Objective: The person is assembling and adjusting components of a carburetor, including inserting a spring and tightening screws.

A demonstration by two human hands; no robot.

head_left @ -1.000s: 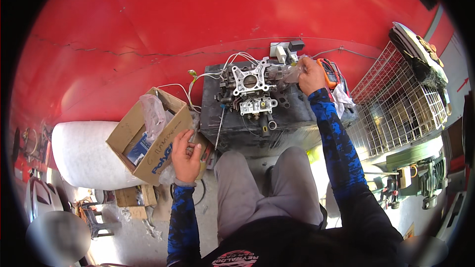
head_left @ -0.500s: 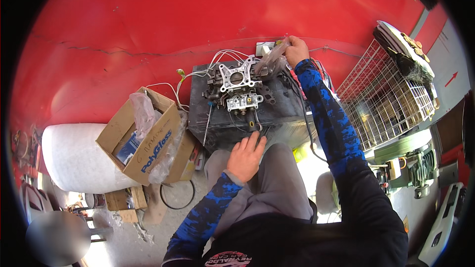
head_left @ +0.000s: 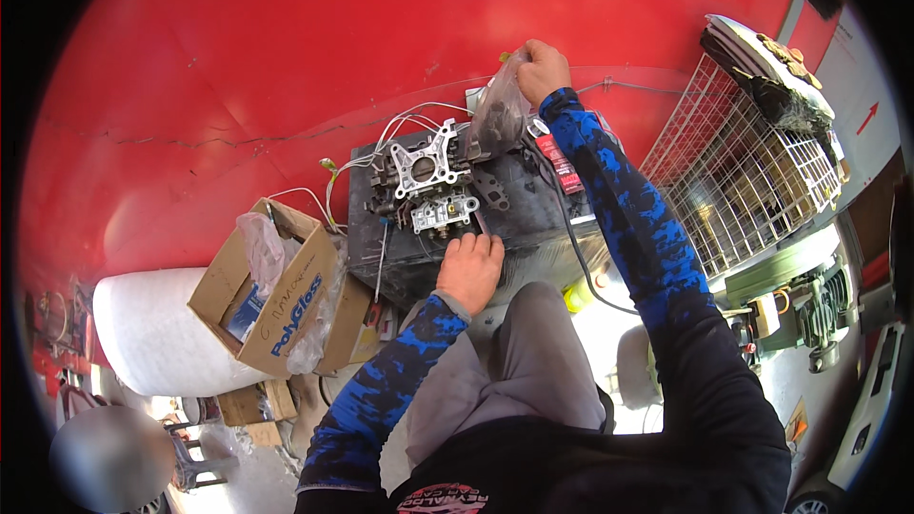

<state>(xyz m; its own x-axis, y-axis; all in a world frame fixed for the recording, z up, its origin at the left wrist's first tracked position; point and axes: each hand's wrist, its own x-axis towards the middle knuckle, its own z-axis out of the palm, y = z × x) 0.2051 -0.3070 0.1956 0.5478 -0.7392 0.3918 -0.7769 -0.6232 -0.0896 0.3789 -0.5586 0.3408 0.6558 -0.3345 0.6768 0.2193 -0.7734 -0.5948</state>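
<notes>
Pinched at its top in my closed right hand (head_left: 546,71) is a clear plastic bag (head_left: 499,119) with dark parts in it, standing upright by the red wall. Left of the bag, a carburetor (head_left: 425,164) with a pale metal top plate rests on a black box (head_left: 514,228). A smaller silver metal body (head_left: 446,213) lies at its near side. My left hand (head_left: 470,271) is at the box's front edge with its fingers curled together, just below that silver body. Whatever lies under those fingers is hidden. A dark flat gasket-like plate (head_left: 490,189) sits right of the carburetor.
A thin screwdriver-like rod (head_left: 382,257) leans at the box's left front. Beside it stands an open cardboard box (head_left: 314,309) with plastic bags. On the right are a red package (head_left: 560,164), a black cable (head_left: 583,262) and a white wire basket (head_left: 733,162).
My right hand has lifted the plastic bag up and left, so it hangs fuller. My left hand has moved forward onto the box edge, covering the black-handled tool seen there before.
</notes>
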